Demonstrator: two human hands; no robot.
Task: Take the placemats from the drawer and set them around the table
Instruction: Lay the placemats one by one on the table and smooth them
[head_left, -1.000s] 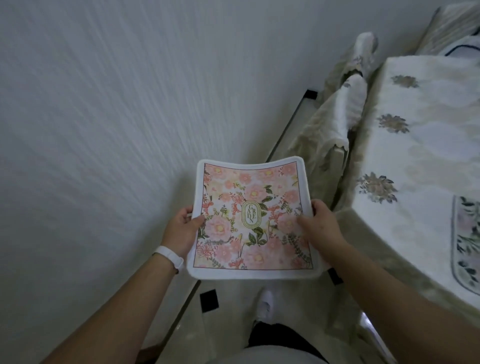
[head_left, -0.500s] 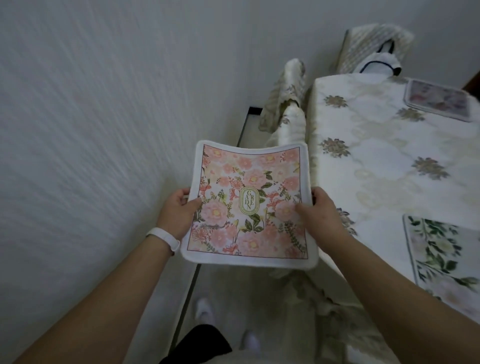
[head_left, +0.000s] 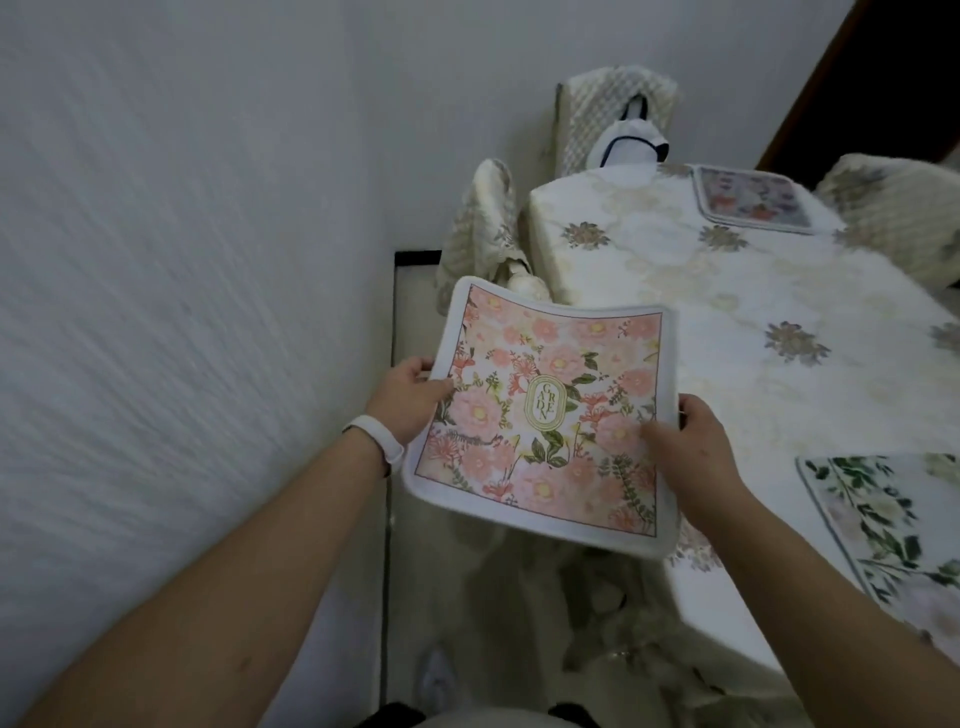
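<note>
A pink floral placemat with a white border is held flat in the air, overlapping the left edge of the table. My left hand pinches its left edge, thumb on top. My right hand grips its right side, thumb on the printed face. A green-leaf placemat lies on the near right of the white flowered tablecloth. Another placemat with grey and red flowers lies at the table's far end.
A white wall runs close along the left. Cloth-covered chairs stand at the table's left side and far end, with another chair at the far right. A narrow strip of floor lies between wall and table.
The view has swung right, bringing more of the table in. The pink placemat has moved right, toward and partly over the table's edge, and tilted a little. Both hands keep their hold.
</note>
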